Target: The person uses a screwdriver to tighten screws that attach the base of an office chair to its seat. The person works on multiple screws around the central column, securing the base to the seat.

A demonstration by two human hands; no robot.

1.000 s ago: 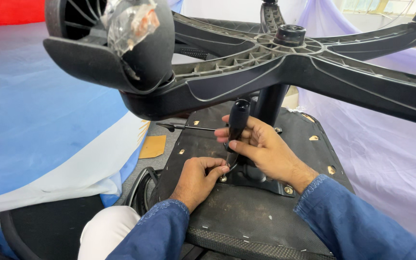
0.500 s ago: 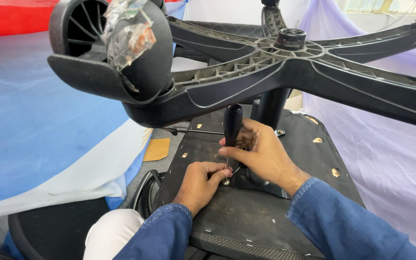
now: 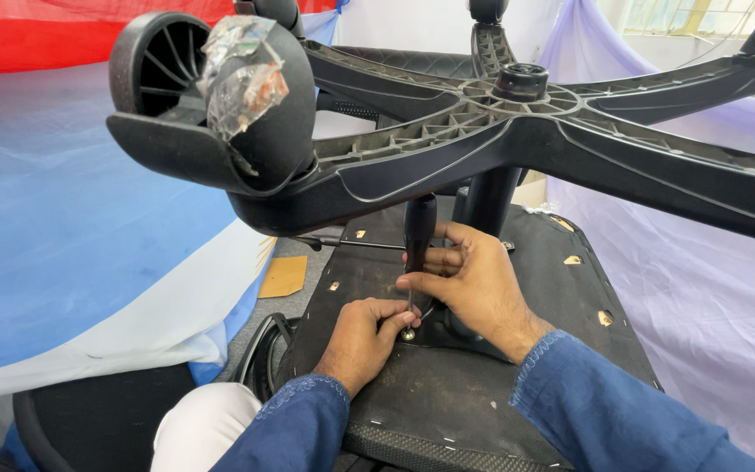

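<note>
Blue sheeting [image 3: 54, 236] covers the floor at the left, with red cloth [image 3: 37, 35] above it, a white strip along its near edge, and pale lilac cloth [image 3: 701, 306] draped at the right. A tan card [image 3: 283, 276] lies on the floor beside an upturned office chair. Its black seat underside [image 3: 447, 402] faces up, and the five-armed base [image 3: 517, 131] spreads overhead, one caster [image 3: 220, 105] wrapped in crumpled foil. The left hand [image 3: 362, 336] pinches its fingertips around a screw [image 3: 407, 334] on the seat's mounting plate. The right hand [image 3: 474, 284], just beside, is closed around a black-handled screwdriver [image 3: 419, 229] standing upright, its tip on that screw.
</note>
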